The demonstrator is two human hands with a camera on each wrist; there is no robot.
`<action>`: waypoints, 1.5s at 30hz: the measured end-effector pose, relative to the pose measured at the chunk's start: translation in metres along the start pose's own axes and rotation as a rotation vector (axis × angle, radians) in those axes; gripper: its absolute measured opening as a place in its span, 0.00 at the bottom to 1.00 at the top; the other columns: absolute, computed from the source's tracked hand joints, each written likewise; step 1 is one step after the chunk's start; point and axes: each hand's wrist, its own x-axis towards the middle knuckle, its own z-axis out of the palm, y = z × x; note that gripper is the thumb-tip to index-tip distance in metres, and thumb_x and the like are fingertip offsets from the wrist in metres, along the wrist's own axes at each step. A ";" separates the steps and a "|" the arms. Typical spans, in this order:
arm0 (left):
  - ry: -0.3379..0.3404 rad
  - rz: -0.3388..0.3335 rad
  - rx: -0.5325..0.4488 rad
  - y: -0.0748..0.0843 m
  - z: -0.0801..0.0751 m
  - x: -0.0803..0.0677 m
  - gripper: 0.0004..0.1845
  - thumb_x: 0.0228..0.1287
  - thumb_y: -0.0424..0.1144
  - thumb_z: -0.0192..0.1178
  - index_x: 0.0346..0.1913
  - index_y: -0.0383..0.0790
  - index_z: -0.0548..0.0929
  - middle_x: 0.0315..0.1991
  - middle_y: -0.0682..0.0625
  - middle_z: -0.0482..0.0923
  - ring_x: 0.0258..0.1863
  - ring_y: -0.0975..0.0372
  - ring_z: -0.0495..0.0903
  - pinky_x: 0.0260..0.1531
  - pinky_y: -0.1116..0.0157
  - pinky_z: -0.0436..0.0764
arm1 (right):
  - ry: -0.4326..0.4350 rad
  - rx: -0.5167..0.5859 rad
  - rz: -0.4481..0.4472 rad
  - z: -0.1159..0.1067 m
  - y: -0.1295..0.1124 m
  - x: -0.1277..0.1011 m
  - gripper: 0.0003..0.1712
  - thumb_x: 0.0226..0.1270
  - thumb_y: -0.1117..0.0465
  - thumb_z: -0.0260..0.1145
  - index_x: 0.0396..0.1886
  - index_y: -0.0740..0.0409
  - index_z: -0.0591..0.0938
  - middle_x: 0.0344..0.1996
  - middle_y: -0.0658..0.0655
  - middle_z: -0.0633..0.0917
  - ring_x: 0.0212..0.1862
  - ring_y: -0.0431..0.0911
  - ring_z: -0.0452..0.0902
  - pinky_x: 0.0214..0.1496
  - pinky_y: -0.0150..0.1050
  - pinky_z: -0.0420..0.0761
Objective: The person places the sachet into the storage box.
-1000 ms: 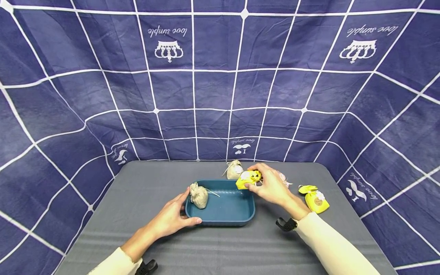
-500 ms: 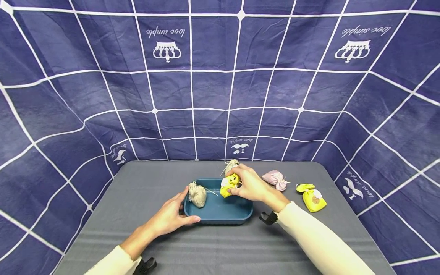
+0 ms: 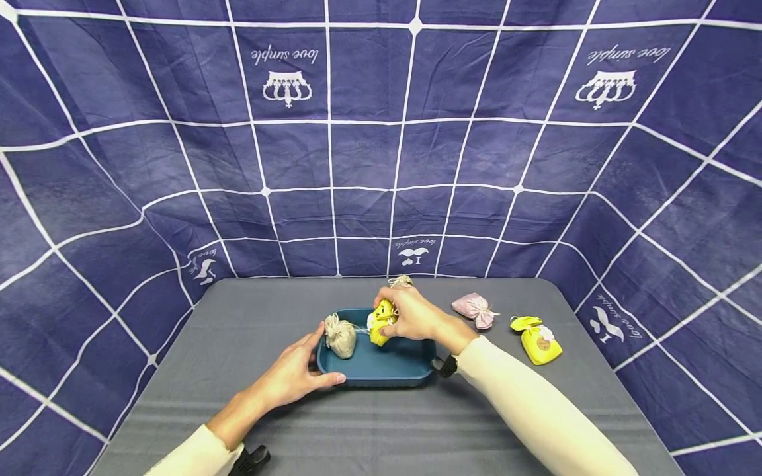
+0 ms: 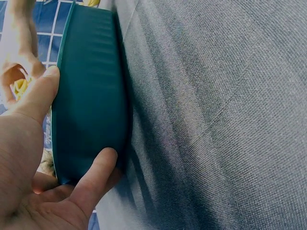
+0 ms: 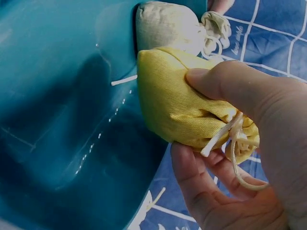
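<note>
My right hand (image 3: pixel 413 317) holds a yellow drawstring sachet (image 3: pixel 380 325) over the blue plastic box (image 3: pixel 383 382). In the right wrist view, the thumb presses one side of this yellow cloth (image 5: pixel 168 96) and the fingers lie beneath, near its cord-tied neck. My left hand (image 3: pixel 294 373) grips the box's left front corner. The left wrist view has its thumb on the rim and fingers against the box's outer wall (image 4: pixel 91 91). Inside the box at the left sits a beige drawstring sachet (image 3: pixel 341 338), close to the left fingers.
On the grey-covered table (image 3: pixel 381 436), a pink sachet (image 3: pixel 474 309) and another yellow sachet (image 3: pixel 542 347) lie to the right. Another beige sachet (image 3: pixel 401 280) stands behind the box, mostly hidden by the right hand. A blue checked cloth (image 3: pixel 369 152) surrounds the table's back and sides.
My right hand has carried the yellow sachet leftward, from the box's right rear rim to over its middle. The pink sachet has come into full view. My left hand stays on the box.
</note>
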 end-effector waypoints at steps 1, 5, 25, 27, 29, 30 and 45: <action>0.000 0.000 0.001 0.000 0.000 0.000 0.71 0.62 0.62 0.89 0.93 0.28 0.59 0.84 0.28 0.74 0.62 0.56 0.95 0.75 0.46 0.87 | -0.011 -0.003 0.001 0.001 -0.001 0.002 0.27 0.56 0.60 0.94 0.52 0.51 0.89 0.43 0.51 0.92 0.48 0.43 0.81 0.50 0.34 0.82; 0.003 0.007 0.006 0.000 0.000 0.000 0.70 0.62 0.62 0.89 0.93 0.27 0.59 0.83 0.27 0.75 0.61 0.56 0.95 0.74 0.47 0.88 | -0.052 -0.014 0.005 0.004 -0.006 0.009 0.27 0.57 0.61 0.92 0.53 0.51 0.88 0.43 0.50 0.91 0.47 0.43 0.81 0.49 0.35 0.81; 0.001 0.023 0.018 0.001 0.002 0.000 0.70 0.62 0.62 0.88 0.92 0.25 0.60 0.82 0.27 0.75 0.61 0.56 0.95 0.74 0.47 0.88 | -0.144 -0.122 0.006 0.019 -0.017 0.028 0.31 0.59 0.62 0.93 0.61 0.53 0.90 0.47 0.57 0.91 0.49 0.47 0.85 0.51 0.40 0.89; 0.002 0.022 0.017 0.000 0.002 0.000 0.70 0.62 0.62 0.88 0.92 0.25 0.60 0.82 0.26 0.75 0.61 0.56 0.95 0.73 0.46 0.88 | -0.140 -0.126 0.004 0.020 -0.019 0.028 0.35 0.61 0.60 0.93 0.67 0.54 0.89 0.51 0.59 0.92 0.52 0.49 0.87 0.56 0.43 0.91; 0.004 0.024 0.020 0.000 0.002 0.000 0.70 0.63 0.62 0.88 0.92 0.25 0.60 0.82 0.26 0.75 0.61 0.55 0.95 0.74 0.45 0.88 | -0.134 -0.126 0.003 0.020 -0.020 0.028 0.40 0.62 0.59 0.93 0.73 0.55 0.87 0.55 0.61 0.91 0.56 0.50 0.88 0.60 0.46 0.92; 0.004 0.026 0.023 0.000 0.001 0.000 0.70 0.63 0.63 0.88 0.92 0.25 0.60 0.83 0.26 0.75 0.61 0.55 0.95 0.74 0.45 0.88 | -0.131 -0.119 0.006 0.019 -0.021 0.028 0.43 0.62 0.59 0.93 0.75 0.55 0.86 0.56 0.62 0.91 0.57 0.51 0.88 0.62 0.48 0.93; -0.013 0.032 -0.037 -0.002 0.001 0.001 0.70 0.64 0.59 0.89 0.92 0.22 0.57 0.83 0.23 0.72 0.63 0.51 0.95 0.70 0.50 0.91 | -0.074 -0.038 0.035 0.004 -0.014 0.010 0.41 0.70 0.58 0.88 0.79 0.58 0.83 0.66 0.67 0.89 0.65 0.58 0.92 0.70 0.55 0.92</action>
